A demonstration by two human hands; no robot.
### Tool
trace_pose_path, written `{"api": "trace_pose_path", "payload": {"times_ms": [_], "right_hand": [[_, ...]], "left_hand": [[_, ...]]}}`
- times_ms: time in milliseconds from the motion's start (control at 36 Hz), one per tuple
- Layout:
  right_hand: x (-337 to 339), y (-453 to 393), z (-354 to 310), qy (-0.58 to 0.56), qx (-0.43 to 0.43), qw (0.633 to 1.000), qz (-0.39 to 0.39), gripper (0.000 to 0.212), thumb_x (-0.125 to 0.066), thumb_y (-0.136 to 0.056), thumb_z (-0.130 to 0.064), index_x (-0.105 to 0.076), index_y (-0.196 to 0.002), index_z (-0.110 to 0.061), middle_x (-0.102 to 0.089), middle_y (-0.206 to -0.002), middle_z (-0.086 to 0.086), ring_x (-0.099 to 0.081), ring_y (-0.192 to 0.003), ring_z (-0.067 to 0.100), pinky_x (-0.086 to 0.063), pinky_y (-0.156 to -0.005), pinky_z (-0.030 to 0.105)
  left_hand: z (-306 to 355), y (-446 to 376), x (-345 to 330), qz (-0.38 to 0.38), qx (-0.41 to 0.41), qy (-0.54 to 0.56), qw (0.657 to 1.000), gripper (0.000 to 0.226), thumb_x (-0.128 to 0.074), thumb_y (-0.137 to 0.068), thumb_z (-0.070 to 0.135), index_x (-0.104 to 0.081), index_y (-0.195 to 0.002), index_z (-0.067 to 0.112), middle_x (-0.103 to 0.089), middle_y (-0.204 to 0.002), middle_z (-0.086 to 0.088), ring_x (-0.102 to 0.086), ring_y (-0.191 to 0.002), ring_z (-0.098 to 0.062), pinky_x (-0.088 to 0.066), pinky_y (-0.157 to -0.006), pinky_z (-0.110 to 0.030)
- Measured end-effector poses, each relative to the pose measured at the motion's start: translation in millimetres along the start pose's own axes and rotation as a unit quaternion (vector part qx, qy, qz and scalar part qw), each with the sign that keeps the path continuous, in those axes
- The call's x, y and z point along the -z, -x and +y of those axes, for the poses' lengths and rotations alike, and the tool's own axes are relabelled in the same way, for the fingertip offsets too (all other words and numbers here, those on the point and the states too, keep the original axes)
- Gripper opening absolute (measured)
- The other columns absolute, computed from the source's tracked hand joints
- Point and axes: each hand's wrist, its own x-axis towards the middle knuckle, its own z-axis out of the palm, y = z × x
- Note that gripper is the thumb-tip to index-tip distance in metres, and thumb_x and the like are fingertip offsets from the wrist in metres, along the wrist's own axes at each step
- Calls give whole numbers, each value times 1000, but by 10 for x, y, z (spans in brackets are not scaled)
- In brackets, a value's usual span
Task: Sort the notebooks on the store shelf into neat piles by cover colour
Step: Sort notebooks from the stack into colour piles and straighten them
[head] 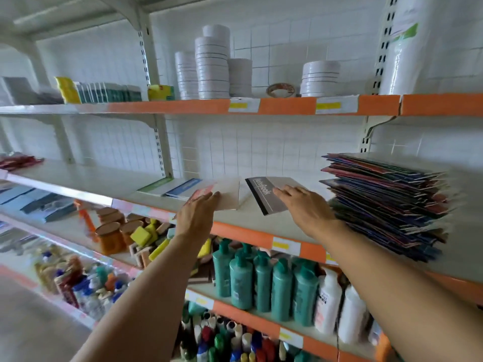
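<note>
White metal store shelving against a white tiled wall (287, 142), shelf edges trimmed orange with yellow price tags. Far left of the middle shelf (86, 178): red packets (18, 161), blurred. Further right on that shelf a green-edged notebook (154, 185) beside a blue notebook (183, 188), both flat. Left hand (198, 215) next, fingers straight, resting on a pink-cornered notebook (224, 195) lying flat near the front edge. Just right, a grey notebook (264, 194) with a black spine strip, lying skewed; right hand (303, 207) flat on its right part, fingers extended. Far right, a tall untidy stack of mixed notebooks (386, 205), dark blue and red covers, corners fanned out. Upper shelf: stacked white tape rolls (211, 66). Lower shelf: teal bottles (261, 283), white bottles (329, 301)
</note>
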Motion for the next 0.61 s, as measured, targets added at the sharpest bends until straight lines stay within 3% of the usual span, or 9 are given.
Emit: {"api": "trace_pose_path", "payload": {"times_ms": [167, 389, 500, 611], "right_hand": [[-218, -163, -585, -34, -30, 997, -56, 84, -40, -90, 9, 4, -153, -26, -18, -157, 5, -35, -134, 28, -43, -100, 39], [-455, -415, -1047, -31, -64, 996, -60, 79, -42, -90, 7, -7, -153, -28, -29, -150, 6, -41, -127, 29, -44, -99, 39], [-461, -503, -1186, -31, -81, 994, -68, 68, -38, -96, 1, -12, -152, -27, -25, -154, 4, -38, -131, 28, -41, -102, 36], [-480, -629, -1237, -48, -101, 991, -73, 64, -41, -98, -5, -15, -152, -25, -28, -154, 4, -37, -133, 28, -37, -106, 38]], "left_hand": [[-736, 124, -78, -18, -17, -18, 1000, 54, -42, -94, 7, -39, -144, 28, -44, -146, 1, -51, -123, -27, -47, -92, -38], [-1460, 126, -131, -30, -3, -38, 999, 50, -40, -99, 16, -35, -146, 32, -44, -146, 4, -50, -125, -26, -47, -92, -37], [-1632, 90, -169, -34, -13, -41, 998, 50, -37, -100, 13, -34, -147, 30, -43, -147, 2, -50, -126, -24, -46, -90, -34], [-1744, -10, -253, -47, -12, -34, 998, 51, -36, -101, 15, -31, -148, 32, -36, -152, 4, -42, -134, -21, -41, -98, -31]]}}
